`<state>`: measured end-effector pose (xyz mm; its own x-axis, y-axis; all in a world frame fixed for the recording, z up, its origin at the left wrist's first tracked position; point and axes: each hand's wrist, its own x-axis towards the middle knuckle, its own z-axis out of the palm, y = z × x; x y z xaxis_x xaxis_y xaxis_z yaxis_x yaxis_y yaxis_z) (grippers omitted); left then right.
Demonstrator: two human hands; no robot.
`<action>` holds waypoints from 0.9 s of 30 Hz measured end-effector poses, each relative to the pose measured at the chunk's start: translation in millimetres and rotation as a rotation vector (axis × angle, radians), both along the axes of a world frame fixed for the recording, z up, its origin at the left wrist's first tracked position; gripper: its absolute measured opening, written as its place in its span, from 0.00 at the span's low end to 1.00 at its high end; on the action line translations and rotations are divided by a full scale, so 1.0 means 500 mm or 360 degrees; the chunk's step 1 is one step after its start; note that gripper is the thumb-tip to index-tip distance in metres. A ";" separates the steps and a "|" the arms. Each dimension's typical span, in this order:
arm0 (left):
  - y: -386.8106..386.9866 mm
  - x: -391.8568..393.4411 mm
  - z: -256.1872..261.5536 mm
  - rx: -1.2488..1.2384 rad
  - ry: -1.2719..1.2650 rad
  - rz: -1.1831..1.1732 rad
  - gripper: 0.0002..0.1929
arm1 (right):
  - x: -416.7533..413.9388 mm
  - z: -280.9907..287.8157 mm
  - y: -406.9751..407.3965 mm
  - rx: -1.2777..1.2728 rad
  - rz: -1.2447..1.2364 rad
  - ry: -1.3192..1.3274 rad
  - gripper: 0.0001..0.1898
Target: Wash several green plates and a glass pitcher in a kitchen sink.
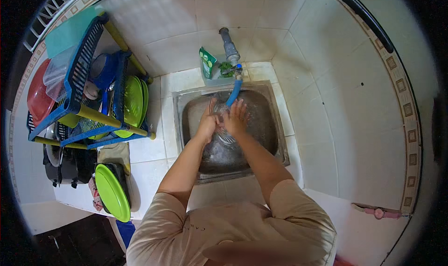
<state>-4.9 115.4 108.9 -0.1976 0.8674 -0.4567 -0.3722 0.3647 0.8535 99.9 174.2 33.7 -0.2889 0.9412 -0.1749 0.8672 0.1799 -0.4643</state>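
Observation:
Both bare hands are inside a stainless steel sink basin (280, 150), under water from a short blue hose (234, 92) on the tap (238, 69). My left hand (209, 122) has its fingers pointing towards the back wall, its thumb turned inward. Close beside it, my right hand (236, 117) has its fingers spread near the hose's end. No held object shows in either hand. Splashing water blurs the gap between them. Below the hands lies a pale ridged patch (225, 136); I cannot tell whether it is water or the drain.
Behind the sink, a clear plastic tub (217, 81) holds a green packet (207, 62) and a green scrubbing pad (226, 69). On the left stands a blue and yellow dish rack (105, 129) with green plates (131, 105). A lime-green lid (112, 192) leans near the counter's front edge.

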 end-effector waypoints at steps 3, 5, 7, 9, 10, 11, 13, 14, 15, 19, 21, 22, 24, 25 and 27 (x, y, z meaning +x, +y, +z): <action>-0.010 -0.006 -0.001 0.0183 0.0071 0.0044 0.42 | -0.055 0.027 -0.001 0.0373 0.0569 0.1290 0.32; -0.026 -0.027 -0.003 0.0028 -0.0074 -0.0107 0.43 | -0.050 0.057 0.010 0.0352 0.0711 0.1151 0.30; -0.026 -0.013 -0.021 0.0216 -0.0230 0.0000 0.44 | -0.037 0.063 0.030 0.0509 0.0121 0.0213 0.29; -0.025 -0.009 -0.025 0.0069 -0.0405 -0.0088 0.44 | -0.039 0.018 0.035 0.0730 -0.0148 0.0318 0.29; -0.027 -0.013 -0.026 0.0065 -0.0409 -0.0071 0.44 | -0.041 0.023 0.026 0.0804 0.0236 0.0465 0.30; -0.028 -0.017 -0.027 0.0099 -0.0449 0.0029 0.43 | -0.042 0.029 0.018 0.0867 0.0623 0.0609 0.30; -0.028 -0.032 -0.032 0.0136 -0.0502 0.0153 0.42 | -0.023 0.050 0.021 0.0518 0.0950 0.0792 0.31; -0.030 -0.046 -0.041 0.0106 -0.0638 0.0077 0.43 | -0.005 0.055 0.032 0.0581 0.0926 0.0419 0.31; -0.032 -0.054 -0.050 0.0076 -0.0778 -0.0005 0.44 | 0.016 0.061 0.043 0.0642 0.0890 0.0042 0.31; -0.029 -0.067 -0.066 0.0124 -0.0876 -0.0061 0.38 | 0.104 0.087 0.085 -0.0072 0.0163 0.0368 0.28; -0.015 -0.071 -0.078 0.0161 -0.0841 -0.0052 0.31 | 0.121 0.109 0.083 -0.0730 -0.0068 0.0946 0.26; -0.003 -0.076 -0.104 0.0157 -0.0594 0.0028 0.30 | 0.120 0.126 0.077 -0.1390 -0.0341 0.1524 0.25; 0.004 -0.067 -0.132 0.0129 0.0089 0.0063 0.29 | 0.115 0.135 0.051 -0.1258 -0.0385 0.1526 0.23; 0.006 -0.049 -0.135 0.0126 0.0073 0.0077 0.29 | 0.114 0.134 0.036 -0.1114 -0.0447 0.1554 0.22; 0.014 0.008 -0.122 -0.0227 0.2582 -0.0054 0.29 | 0.116 0.123 0.015 -0.1044 -0.0483 0.1608 0.21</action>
